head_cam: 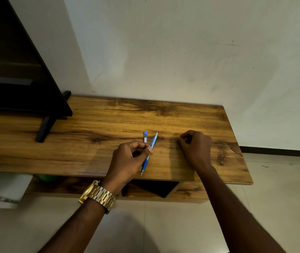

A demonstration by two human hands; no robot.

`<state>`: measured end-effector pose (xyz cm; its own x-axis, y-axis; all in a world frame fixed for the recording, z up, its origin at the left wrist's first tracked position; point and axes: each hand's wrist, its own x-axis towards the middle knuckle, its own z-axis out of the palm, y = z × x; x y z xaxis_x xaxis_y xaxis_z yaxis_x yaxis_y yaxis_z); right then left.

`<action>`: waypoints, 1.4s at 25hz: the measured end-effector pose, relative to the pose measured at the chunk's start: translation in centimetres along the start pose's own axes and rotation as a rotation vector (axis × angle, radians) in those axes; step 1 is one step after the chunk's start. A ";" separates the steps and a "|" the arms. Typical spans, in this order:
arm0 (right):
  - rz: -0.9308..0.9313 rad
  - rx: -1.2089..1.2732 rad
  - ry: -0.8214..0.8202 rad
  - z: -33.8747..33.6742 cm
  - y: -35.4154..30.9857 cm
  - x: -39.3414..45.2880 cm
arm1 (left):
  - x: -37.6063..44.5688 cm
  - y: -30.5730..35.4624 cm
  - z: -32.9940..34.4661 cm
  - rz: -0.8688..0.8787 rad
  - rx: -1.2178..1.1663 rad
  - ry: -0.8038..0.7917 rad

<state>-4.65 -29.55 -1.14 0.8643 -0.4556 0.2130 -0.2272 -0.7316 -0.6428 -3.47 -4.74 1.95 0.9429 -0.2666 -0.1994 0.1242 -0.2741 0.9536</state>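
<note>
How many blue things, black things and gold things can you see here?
Blue: 2, the pen and the little case
Black: 1, the screen
Gold: 1, the watch
Total: 4

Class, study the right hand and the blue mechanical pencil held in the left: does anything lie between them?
Nothing visible does. Only bare wooden tabletop lies between the right hand and the blue mechanical pencil in the left hand. The small blue-capped case sits on the pencil's other side.
</note>
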 end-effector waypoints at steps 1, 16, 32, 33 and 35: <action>-0.005 0.011 0.045 -0.1 -0.5 0.1 | 0.0 0.0 0.0 0.000 0.000 0.000; 0.358 0.984 -0.507 0.4 -3.6 -0.4 | -0.1 -0.2 1.1 0.000 0.005 -0.055; 0.256 0.179 0.002 -1.5 1.6 2.2 | 0.4 -0.6 2.8 -0.039 -0.033 0.038; 0.251 0.154 -0.028 -1.2 1.8 2.3 | 0.5 -0.7 3.1 -0.044 -0.020 0.045; 0.232 0.097 -0.056 -0.8 2.0 2.4 | 0.8 -0.7 3.9 -0.050 0.017 0.066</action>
<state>-3.35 -32.49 -1.30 0.8183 -0.5746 0.0127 -0.3803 -0.5578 -0.7377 -4.04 -8.35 0.20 0.9540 -0.1908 -0.2313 0.1674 -0.3012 0.9388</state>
